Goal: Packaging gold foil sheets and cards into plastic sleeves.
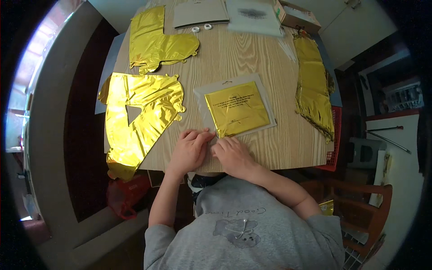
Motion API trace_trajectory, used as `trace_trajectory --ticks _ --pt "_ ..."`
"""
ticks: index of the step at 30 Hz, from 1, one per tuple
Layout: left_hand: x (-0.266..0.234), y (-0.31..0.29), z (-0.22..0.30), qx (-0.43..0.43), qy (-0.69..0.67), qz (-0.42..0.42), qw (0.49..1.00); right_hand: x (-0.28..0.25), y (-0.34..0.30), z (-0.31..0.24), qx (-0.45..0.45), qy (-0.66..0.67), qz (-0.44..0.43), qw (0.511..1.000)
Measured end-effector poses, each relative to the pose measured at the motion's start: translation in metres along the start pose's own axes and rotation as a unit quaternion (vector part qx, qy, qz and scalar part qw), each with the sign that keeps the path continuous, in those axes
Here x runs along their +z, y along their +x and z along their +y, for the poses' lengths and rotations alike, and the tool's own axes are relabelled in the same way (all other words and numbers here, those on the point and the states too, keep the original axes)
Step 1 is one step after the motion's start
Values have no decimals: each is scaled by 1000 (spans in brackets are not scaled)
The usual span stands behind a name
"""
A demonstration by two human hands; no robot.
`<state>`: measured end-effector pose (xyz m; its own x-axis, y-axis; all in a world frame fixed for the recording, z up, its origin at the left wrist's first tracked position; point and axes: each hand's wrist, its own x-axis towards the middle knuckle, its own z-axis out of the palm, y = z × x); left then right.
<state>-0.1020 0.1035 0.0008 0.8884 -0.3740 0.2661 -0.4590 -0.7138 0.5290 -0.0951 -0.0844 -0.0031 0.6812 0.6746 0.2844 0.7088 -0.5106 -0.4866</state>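
A clear plastic bag (pixel 201 100) with a hang hole lies on the table in front of me, slightly tilted. Inside it is a flat, folded gold foil piece (pixel 238 114) with dark print on it. My left hand (pixel 192 147) is closed at the bag's lower left corner, fingers bent and thumb side toward the bag. Close beside it, my right hand (pixel 231 155) pinches the bag's near edge. The fingertips almost meet, and the bit of plastic between them is mostly hidden.
Flat gold foil balloons lie at left: one with a triangular gap (pixel 150 112), another (pixel 157 42) behind it. A long foil balloon (pixel 312 83) lies at right, near white sticks (pixel 287 50). Farther back are grey card sheets (pixel 200 12), white rolls (pixel 195 29), plastic bags (pixel 254 20) and a box (pixel 299 17).
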Motion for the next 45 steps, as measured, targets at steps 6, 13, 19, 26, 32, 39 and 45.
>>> trace_trajectory --ticks 6,13,19,26,32,39,45 --pt "-2 -5 -2 13 23 -41 999 -44 -32 25 15 179 31 983" --pt "-14 -19 17 60 52 -94 992 -115 -116 94 209 680 272 648" --pt "-14 -37 22 77 73 -106 989 -194 -155 107 207 486 419 739" --pt "1 -54 19 93 94 -49 990 -153 -128 61 71 -67 15 995" --pt "1 -48 26 101 105 -28 989 -116 -135 63 13 -125 -81 989" --pt "8 -51 27 108 124 -11 986 -106 -143 56 30 -185 -59 980" --pt "10 -54 27 109 121 -3 987 -102 -138 53 13 -211 -38 977"
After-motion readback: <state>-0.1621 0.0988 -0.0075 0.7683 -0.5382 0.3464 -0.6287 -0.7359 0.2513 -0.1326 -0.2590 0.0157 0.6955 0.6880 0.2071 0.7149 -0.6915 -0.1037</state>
